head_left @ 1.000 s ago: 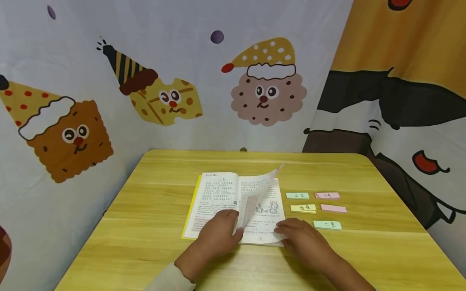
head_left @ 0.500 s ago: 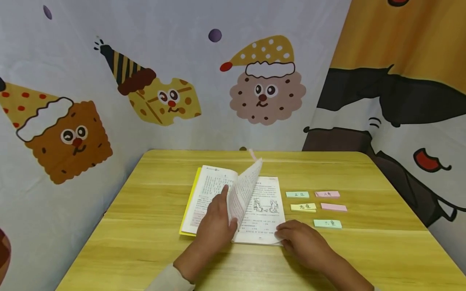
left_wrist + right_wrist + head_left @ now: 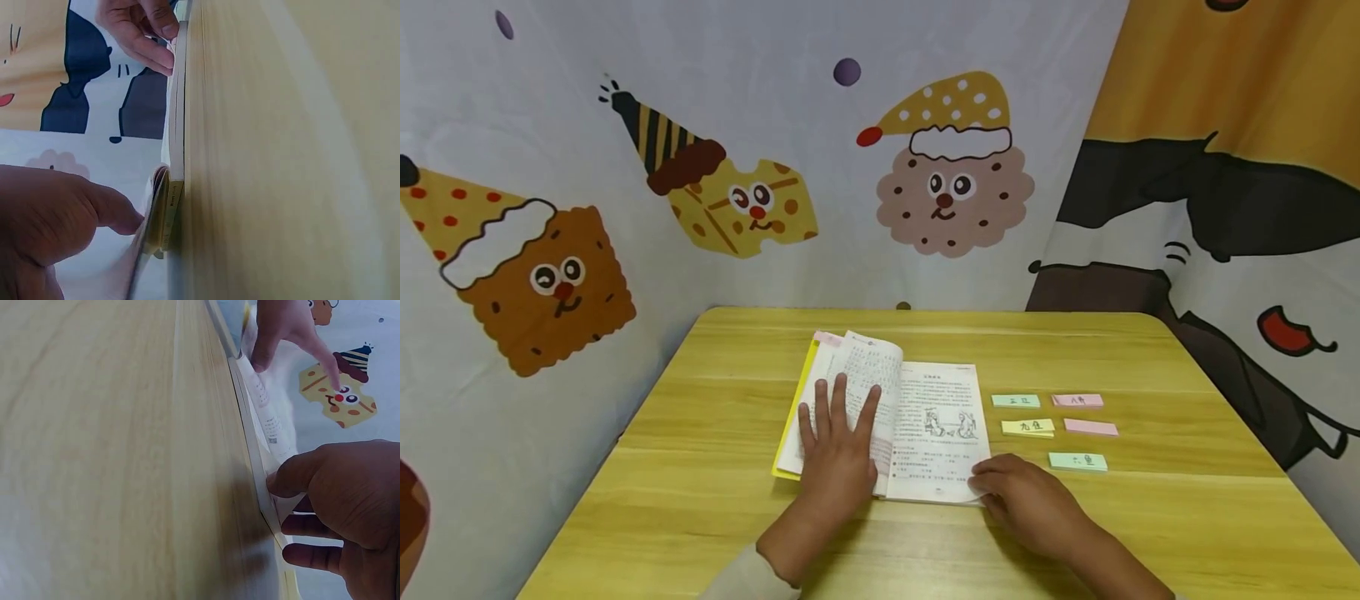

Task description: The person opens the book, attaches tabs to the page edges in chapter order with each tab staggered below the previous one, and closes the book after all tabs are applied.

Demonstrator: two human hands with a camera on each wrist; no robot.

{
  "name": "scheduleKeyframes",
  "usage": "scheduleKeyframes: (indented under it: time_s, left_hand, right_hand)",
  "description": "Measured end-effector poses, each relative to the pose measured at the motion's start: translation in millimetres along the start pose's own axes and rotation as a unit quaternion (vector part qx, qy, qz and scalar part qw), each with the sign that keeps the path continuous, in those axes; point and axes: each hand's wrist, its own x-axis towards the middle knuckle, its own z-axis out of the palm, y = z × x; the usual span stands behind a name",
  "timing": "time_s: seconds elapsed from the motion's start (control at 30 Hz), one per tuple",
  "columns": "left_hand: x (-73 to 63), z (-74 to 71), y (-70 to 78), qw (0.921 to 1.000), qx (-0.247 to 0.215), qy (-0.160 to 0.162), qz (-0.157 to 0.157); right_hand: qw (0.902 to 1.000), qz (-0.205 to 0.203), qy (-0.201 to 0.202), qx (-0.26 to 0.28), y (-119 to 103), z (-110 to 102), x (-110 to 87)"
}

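An open book (image 3: 936, 383) with a yellow cover edge lies on the wooden table, printed text on both pages and a line drawing on the right one. My left hand (image 3: 838, 471) rests spread on the left-hand page (image 3: 872, 367), which bows up near the spine. A pink paper tab (image 3: 829, 338) sticks out at that side's top. At the lower right corner of the book, my right hand (image 3: 1026, 500) pinches the page edges, thumb (image 3: 290, 478) against the edge in the right wrist view. The left wrist view shows the left thumb (image 3: 115, 212) beside the lifted pages.
Right of the book lie several small paper slips with handwriting: green (image 3: 1016, 402), pink (image 3: 1077, 401), yellow (image 3: 1027, 427) and another green (image 3: 1078, 462). One pink slip (image 3: 1091, 427) shows no clear writing. A cartoon-print curtain (image 3: 850, 275) stands behind the table (image 3: 700, 533).
My left hand has turned a page with the pink tab from right to left and now lies spread on the left side. The right hand has stayed at the corner.
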Motion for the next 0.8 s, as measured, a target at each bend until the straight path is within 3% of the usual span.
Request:
scheduleKeyframes:
  time_s: [0.17,0.47,0.63,0.8]
  left_hand:
    - [0.4,-1.6,1.2,0.9985,0.024,-0.045,0.019]
    - [-2.8,1.6,-1.5,0.9819,-0.013,-0.127,0.140]
    - [-5.8,-1.8,-0.7,0.9776,-0.021,-0.159,0.136]
    - [-8.1,-5.4,-0.1,0.9792,-0.017,-0.165,0.117]
  right_hand:
    - [1.0000,-0.003,0.004,0.000,0.7,0.2,-0.5]
    - [1.0000,0.001,0.008,0.000,0.9,1.1,-1.7]
    - [0.9999,0.007,0.012,0.001,-0.1,-0.8,-1.6]
    - [0.9999,0.009,0.013,0.003,0.0,-2.3,-1.4]
